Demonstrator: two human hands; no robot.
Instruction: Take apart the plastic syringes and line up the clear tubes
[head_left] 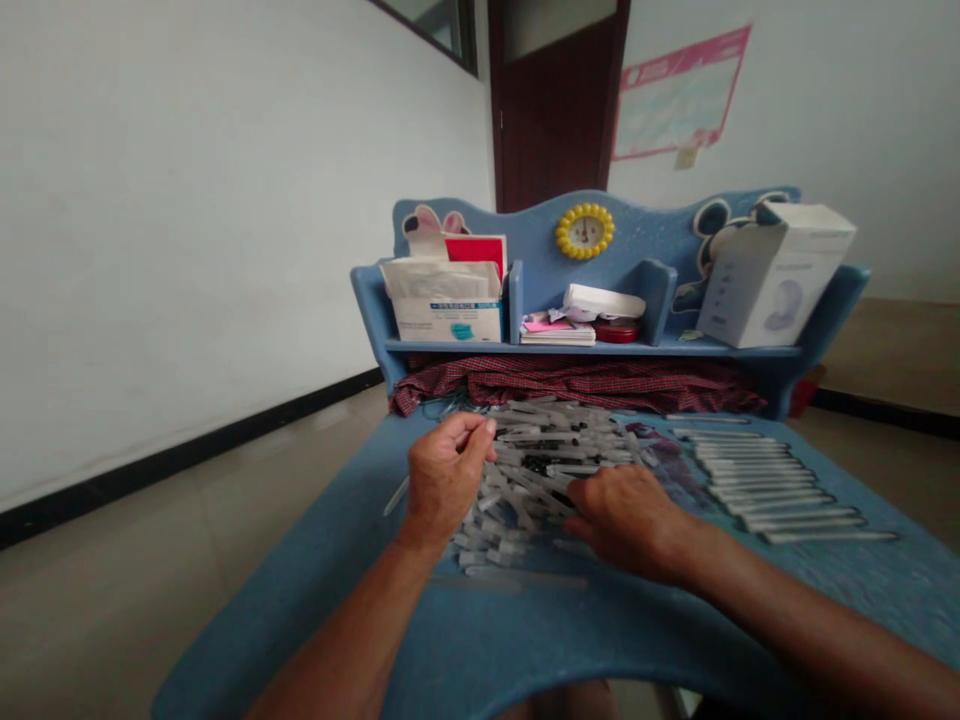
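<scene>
A heap of clear plastic tubes with pale caps (544, 455) lies in the middle of the blue desk (525, 640). My left hand (444, 478) rests on the heap's left side, fingers curled and pinched together at the top; what they grip is hidden. My right hand (622, 515) lies knuckles-up on the heap's right side, its fingertips curled down among the tubes. To the right, a neat row of similar tubes (765, 485) lies side by side on the desktop.
A red checked cloth (577, 385) lies along the back of the desk under a shelf (585, 348). The shelf holds a mask box (442, 300), notebooks (559, 330), a red tin and a white carton (772, 275). A yellow clock (584, 231) hangs above. A wall stands left, a door behind.
</scene>
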